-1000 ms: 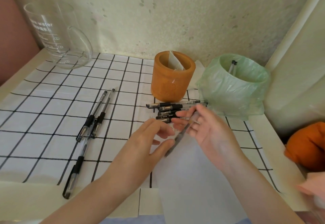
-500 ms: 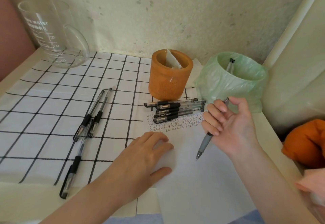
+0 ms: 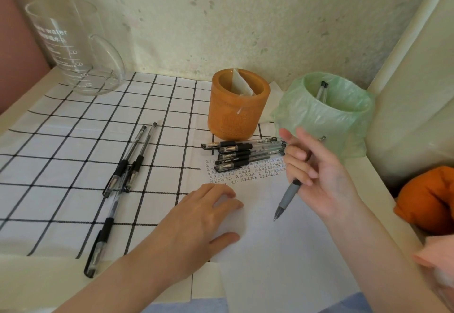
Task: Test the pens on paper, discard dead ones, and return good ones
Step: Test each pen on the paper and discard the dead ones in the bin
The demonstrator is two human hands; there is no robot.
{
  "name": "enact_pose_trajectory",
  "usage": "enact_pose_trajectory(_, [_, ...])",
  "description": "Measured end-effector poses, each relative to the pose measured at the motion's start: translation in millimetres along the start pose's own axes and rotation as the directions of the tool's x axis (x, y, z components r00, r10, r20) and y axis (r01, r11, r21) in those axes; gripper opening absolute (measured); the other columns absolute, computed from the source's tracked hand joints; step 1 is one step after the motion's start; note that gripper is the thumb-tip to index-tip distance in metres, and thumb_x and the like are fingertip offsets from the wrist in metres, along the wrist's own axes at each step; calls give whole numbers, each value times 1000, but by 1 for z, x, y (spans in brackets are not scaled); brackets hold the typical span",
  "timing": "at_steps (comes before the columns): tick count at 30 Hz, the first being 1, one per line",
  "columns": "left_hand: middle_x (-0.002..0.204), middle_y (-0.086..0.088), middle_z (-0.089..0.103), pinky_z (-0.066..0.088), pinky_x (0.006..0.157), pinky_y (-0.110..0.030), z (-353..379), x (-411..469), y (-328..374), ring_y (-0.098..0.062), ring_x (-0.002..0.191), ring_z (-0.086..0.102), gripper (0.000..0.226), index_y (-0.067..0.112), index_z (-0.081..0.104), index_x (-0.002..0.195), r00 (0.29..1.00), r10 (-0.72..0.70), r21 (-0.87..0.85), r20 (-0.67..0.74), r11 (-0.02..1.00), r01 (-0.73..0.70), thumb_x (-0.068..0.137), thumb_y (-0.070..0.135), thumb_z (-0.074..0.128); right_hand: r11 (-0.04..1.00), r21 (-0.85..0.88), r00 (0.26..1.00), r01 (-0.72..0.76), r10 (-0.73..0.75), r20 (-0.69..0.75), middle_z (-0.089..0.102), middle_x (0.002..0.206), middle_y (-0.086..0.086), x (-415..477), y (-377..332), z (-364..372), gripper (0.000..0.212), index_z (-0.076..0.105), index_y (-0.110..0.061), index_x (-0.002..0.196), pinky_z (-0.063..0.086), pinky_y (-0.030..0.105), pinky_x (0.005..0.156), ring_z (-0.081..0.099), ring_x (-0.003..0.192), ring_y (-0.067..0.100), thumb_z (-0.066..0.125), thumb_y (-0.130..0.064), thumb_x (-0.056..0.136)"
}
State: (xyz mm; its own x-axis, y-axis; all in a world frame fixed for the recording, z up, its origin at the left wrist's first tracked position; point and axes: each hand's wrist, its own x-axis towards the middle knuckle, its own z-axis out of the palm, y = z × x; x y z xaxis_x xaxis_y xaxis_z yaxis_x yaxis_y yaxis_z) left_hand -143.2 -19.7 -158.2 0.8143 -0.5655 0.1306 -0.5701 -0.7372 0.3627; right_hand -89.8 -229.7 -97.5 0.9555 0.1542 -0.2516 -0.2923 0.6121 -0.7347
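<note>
The word "water" is printed in white on the glass jug (image 3: pixel 73 50), above smaller characters and graduation marks too faint to be read. Rows of small handwritten "正" marks are seen on the paper (image 3: pixel 282 251), just below the capped pens (image 3: pixel 245 154), whose barrel print is too small to be read.

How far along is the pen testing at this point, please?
Partly done: two pens sit in the green-bagged bin, and test marks fill the paper's top. The right hand holds a grey-grip pen; the left hand steadies the paper. The orange holder has no pens.
</note>
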Motion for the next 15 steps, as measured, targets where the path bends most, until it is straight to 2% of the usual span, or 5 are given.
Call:
enact_pose_trajectory(2, [127,13,45,44,93,-24,1,0,0,-7,118,43,51,34,46,124,1000,3,0,-4,1000,-3,81,56,31,1000,9,1000,6,-6,-23,60,68,4,1,1,0,29,63,2,102,41,15,37,50,41,4,48,-20,91])
enact_pose_trajectory(4, [124,12,48,46,90,-24,1,0,-1,-7,115,46,48,33,48,121,1000,9,12,-20,1000,-9,81,55,34,999,-30,999,-15,14,-36,67,76,11,2,0,-3,40,63,4,107,54,26,50,64,59,18,43,-26,88])
enact_pose_trajectory(8, [123,13,49,46,89,-23,1,0,-1,-7,113,47,47,33,47,121,1000,7,19,-24,1000,-7,81,55,34,968,-249,997,-17,-4,-82,53,52,5,5,-3,-10,55,68,-4,94,40,21,41,49,47,19,29,-42,96])
enact_pose_trajectory(12, [124,12,49,47,89,-24,2,0,-1,-8,114,48,48,33,47,122,1000,13,26,-24,1000,-12,81,55,33,917,-395,989,52,-103,-108,66,64,4,6,-1,-10,24,68,-8,87,42,17,41,65,60,15,60,-30,83])
enact_pose_trajectory(15, [125,11,48,47,92,-26,2,0,-1,-9,116,47,50,32,48,123,1000,7,12,-15,1000,-7,81,55,32,840,-537,972,76,-182,-146,44,48,-4,12,3,-18,22,57,-15,60,30,19,39,42,44,11,72,-17,76])
